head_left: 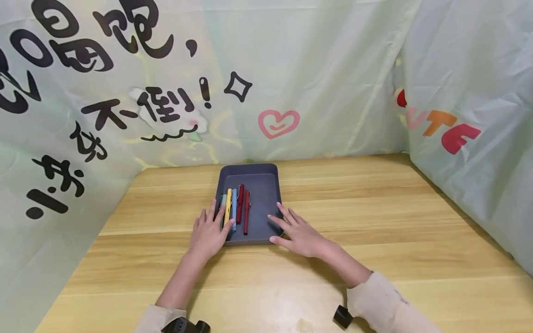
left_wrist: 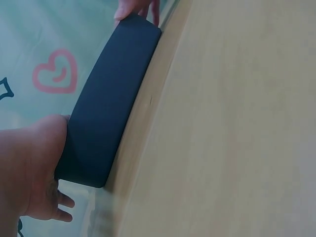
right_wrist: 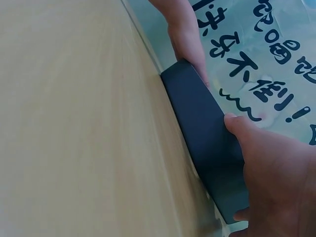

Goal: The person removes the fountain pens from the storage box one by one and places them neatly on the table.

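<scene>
A dark grey rectangular tray lies on the table, with several capped pens side by side in its left half. From the left come a pale green pen, a yellow pen, a light blue pen and two dark red pens. My left hand rests at the tray's near left corner, fingers spread over the rim beside the pale green and yellow pens. Over the right rim near the other corner lies my right hand, fingers spread. Both wrist views show the tray's near wall between the hands.
The tray stands on a light wood table. Behind it and along both sides hangs a pale printed curtain with dark lettering and a pink heart. Small black devices are at both wrists.
</scene>
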Action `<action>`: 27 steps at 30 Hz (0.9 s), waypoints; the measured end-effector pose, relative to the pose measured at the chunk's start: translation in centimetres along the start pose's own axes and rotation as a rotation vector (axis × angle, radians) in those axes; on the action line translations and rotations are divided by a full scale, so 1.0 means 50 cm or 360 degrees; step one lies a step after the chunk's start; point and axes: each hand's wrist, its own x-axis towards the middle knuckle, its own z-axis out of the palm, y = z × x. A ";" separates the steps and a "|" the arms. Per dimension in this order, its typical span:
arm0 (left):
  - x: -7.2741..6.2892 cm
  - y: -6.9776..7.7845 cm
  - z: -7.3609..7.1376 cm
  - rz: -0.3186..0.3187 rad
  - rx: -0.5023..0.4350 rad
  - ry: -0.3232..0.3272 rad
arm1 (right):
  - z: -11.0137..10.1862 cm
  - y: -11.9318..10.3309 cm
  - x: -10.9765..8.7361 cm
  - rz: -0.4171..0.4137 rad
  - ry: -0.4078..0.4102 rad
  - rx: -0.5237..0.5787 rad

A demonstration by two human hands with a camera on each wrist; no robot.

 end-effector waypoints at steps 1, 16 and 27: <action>0.000 0.002 0.001 0.0000 0.0000 0.0002 | -0.001 0.001 -0.002 0.0001 0.0002 0.0000; -0.004 0.038 0.009 0.0057 -0.0007 0.0010 | -0.017 0.016 -0.039 -0.0017 0.0061 0.0003; -0.011 0.064 0.018 0.0091 -0.0033 0.0029 | -0.018 0.035 -0.061 0.0002 0.0075 0.0035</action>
